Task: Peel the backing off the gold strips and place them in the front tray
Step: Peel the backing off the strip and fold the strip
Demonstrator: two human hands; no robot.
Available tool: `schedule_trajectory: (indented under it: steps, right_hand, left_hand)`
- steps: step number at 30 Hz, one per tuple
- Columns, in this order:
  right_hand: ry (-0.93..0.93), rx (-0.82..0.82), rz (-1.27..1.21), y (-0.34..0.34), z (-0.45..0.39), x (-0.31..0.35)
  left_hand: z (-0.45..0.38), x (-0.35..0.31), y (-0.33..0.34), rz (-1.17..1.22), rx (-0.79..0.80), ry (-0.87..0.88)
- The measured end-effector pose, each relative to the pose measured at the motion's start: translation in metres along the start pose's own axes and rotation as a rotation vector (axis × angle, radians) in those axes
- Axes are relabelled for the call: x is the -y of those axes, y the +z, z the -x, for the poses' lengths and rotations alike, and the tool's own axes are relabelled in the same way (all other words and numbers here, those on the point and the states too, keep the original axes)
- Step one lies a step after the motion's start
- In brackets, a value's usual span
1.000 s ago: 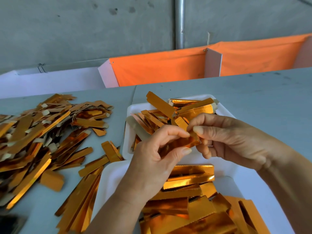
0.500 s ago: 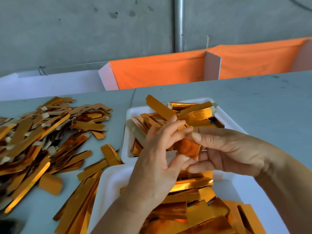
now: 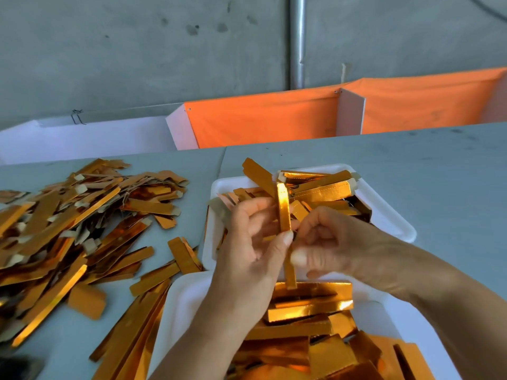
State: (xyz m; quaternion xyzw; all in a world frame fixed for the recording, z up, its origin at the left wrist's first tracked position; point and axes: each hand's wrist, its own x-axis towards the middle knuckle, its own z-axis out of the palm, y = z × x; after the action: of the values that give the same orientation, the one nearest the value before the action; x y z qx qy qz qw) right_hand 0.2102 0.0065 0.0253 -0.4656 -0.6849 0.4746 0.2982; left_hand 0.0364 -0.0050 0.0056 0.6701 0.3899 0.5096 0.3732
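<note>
Both hands meet above the gap between two white trays. My left hand [image 3: 255, 242] pinches a gold strip [image 3: 283, 207] that stands nearly upright, its top end reaching above my fingers. My right hand [image 3: 329, 242] grips the same strip lower down, and a strip end [image 3: 290, 272] hangs below it. Whether that hanging piece is the backing, I cannot tell. The front tray [image 3: 178, 305] below my hands holds several flat gold strips. The far tray [image 3: 395, 218] behind my hands is piled with gold strips.
A big heap of gold strips and pale backing pieces [image 3: 68, 229] covers the grey table on the left. More strips [image 3: 131, 333] lie beside the front tray. Orange-lined white bins [image 3: 263, 119] stand behind the table, against a concrete wall.
The strip has turned from lying across between my hands to standing nearly upright. My hands have drawn closer together, and one end now hangs down below my right hand.
</note>
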Motion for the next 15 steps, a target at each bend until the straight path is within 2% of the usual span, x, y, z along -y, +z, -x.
schedule_trajectory:
  steps: [3, 5, 10, 15]
  right_hand:
    - [-0.105, -0.226, -0.127, -0.013, 0.001, -0.003]
    - [-0.147, -0.313, -0.214, -0.016, 0.000, -0.003]
    - [-0.167, -0.187, -0.175, -0.013, 0.000, 0.000]
    - [-0.072, -0.182, -0.293, -0.016, 0.001, 0.000]
  left_hand:
    - [0.001, -0.006, 0.000, -0.010, 0.113, -0.072]
    - [0.003, -0.008, 0.003, -0.033, 0.199, -0.102]
    - [0.004, -0.009, 0.003, -0.133, 0.271, -0.102]
    - [0.006, -0.002, 0.009, -0.404, 0.188, 0.023]
